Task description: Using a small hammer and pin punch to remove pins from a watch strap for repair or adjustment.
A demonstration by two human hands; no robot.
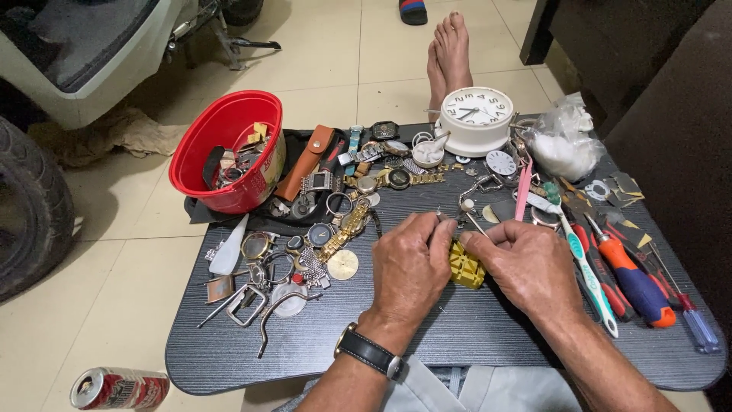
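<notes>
Here two hands: left hand (pixel 412 263), right hand (pixel 526 263), one yellow tool (pixel 466 267).

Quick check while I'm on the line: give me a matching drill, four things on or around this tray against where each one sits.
Things:
1. red bowl
2. white clock
3. drink can
4. yellow block

Places:
A. on the floor, beside the tray's near left corner
B. between the left hand and right hand
C. far left of the tray
D. far edge of the tray, near the bare feet

Pairs: 1-C, 2-D, 3-A, 4-B
</notes>
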